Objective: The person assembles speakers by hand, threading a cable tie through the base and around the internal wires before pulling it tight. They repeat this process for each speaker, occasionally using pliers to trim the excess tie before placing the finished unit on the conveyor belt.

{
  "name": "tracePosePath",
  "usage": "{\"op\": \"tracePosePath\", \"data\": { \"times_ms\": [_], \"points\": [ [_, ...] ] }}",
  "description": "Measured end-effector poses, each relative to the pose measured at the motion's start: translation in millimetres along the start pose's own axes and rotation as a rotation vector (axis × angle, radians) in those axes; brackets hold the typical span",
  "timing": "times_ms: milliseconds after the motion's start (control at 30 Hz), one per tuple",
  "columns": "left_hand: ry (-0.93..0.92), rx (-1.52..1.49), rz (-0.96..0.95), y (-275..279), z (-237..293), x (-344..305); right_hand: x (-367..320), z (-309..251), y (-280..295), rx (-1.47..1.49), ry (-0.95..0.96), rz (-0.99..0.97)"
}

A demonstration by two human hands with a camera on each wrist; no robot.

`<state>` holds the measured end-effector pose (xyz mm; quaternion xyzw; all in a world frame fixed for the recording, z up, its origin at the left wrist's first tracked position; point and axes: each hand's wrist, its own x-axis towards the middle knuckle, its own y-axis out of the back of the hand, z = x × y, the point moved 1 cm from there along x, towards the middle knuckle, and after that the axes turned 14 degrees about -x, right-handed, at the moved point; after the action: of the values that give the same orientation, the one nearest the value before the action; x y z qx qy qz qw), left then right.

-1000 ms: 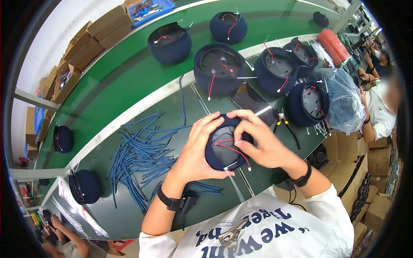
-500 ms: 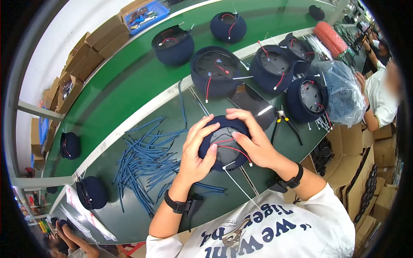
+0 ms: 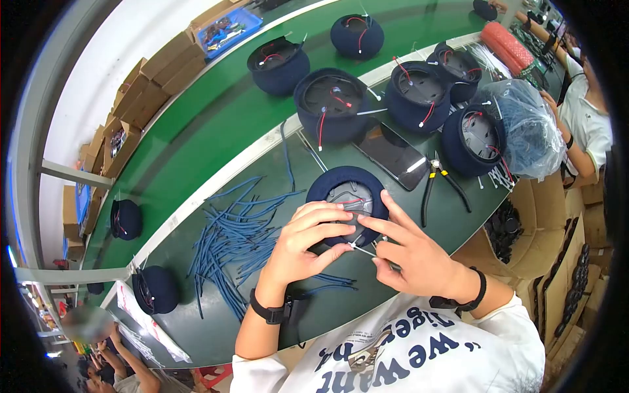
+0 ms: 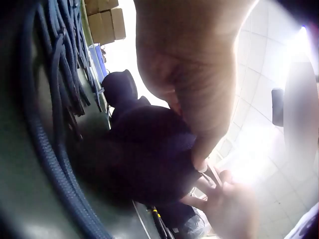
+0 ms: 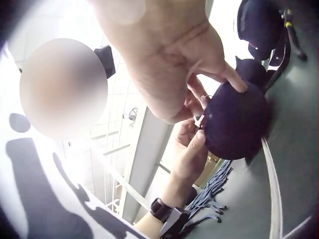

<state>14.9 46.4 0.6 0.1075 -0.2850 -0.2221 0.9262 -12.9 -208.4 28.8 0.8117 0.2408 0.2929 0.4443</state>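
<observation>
A round navy fabric-covered shell [image 3: 346, 175] with a grey plastic inside and a red wire sits opening-up on the table in front of me. My left hand [image 3: 304, 239] grips its near left rim, fingers over the opening and thumb by the head of a white zip tie [image 3: 364, 249]. Between thumb and finger, my right hand [image 3: 416, 255] pinches the tail of that tie, while another finger reaches over the opening. In the right wrist view, one right finger touches the outside of the shell [image 5: 237, 119]. The left wrist view shows the shell's dark underside [image 4: 149, 154].
Blue cords [image 3: 239, 242] lie heaped left of the shell. Beyond it are a black phone [image 3: 392, 156], cutting pliers [image 3: 436, 177] and several similar navy shells [image 3: 331, 108]. A clear plastic bag [image 3: 527, 128] stands at the right, with another person near it. Cardboard boxes [image 3: 173, 59] line the far side.
Both hands were pressing around the shell, thumbs over its opening. Now the right hand has shifted down to the zip tie and the left thumb has come to its head.
</observation>
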Motion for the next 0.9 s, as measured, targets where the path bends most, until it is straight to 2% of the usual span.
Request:
{"op": "tracePosePath", "data": {
  "times_ms": [167,267,467,567,600,633,700,767,800,900],
  "points": [
    [-0.016,0.074,0.027,-5,9,5,1,2,4,0.049,-0.007,0.040],
    [-0.111,0.174,-0.021,-11,7,1,2,0,3,0.045,-0.014,0.053],
    [-0.115,0.201,0.013,-15,-1,-4,7,5,6,0.023,-0.024,0.020],
    [-0.051,0.123,0.064,-4,10,3,8,8,8,0.017,-0.059,0.033],
    [0.011,0.189,0.104,13,18,4,9,11,9,0.005,-0.072,0.044],
    [0.101,0.260,0.227,31,16,2,8,14,11,-0.010,-0.093,0.054],
    [0.367,0.633,0.299,71,-5,-9,10,16,14,-0.051,-0.125,0.068],
    [0.480,0.795,0.114,94,-37,-34,14,13,24,-0.102,-0.128,0.057],
    [0.504,0.676,0.158,95,-43,-33,16,14,27,-0.063,-0.121,0.094],
    [0.404,0.742,0.085,94,-40,-32,17,8,37,0.052,-0.130,0.264]
  ]
}}
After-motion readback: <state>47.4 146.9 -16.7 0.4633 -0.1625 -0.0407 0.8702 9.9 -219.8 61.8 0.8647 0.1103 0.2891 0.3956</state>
